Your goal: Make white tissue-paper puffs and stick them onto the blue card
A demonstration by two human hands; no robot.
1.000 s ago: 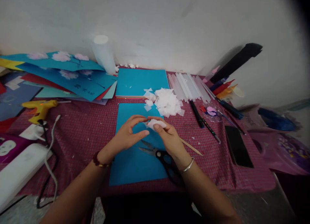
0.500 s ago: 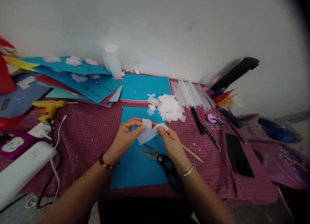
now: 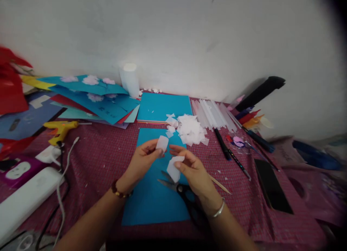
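My left hand (image 3: 143,157) pinches a small piece of white paper (image 3: 162,143) between thumb and fingers. Another white paper piece (image 3: 174,169) is held by my right hand (image 3: 193,170), its thumb pressed on the near face. The two pieces are apart. Both hands hover over a blue sheet (image 3: 151,204) lying flat on the cloth. Black-handled scissors (image 3: 180,188) rest on that sheet with blades parted, partly covered by my right hand and forearm. Just beyond the hands a heap of torn white paper (image 3: 191,130) overlaps the sheet's far right corner.
A stack of coloured paper (image 3: 164,106) lies behind the heap. Clear glue sticks (image 3: 214,113), a black pen (image 3: 222,144), a wooden stick (image 3: 221,184) and a phone (image 3: 272,186) are at right. On the left are a yellow glue gun (image 3: 61,130), a power strip (image 3: 29,195) and blue flower cards (image 3: 94,99).
The single white paper both hands held is now two separate pieces, one in each hand. My right hand has moved down and slightly right. The camera view has tilted up a little.
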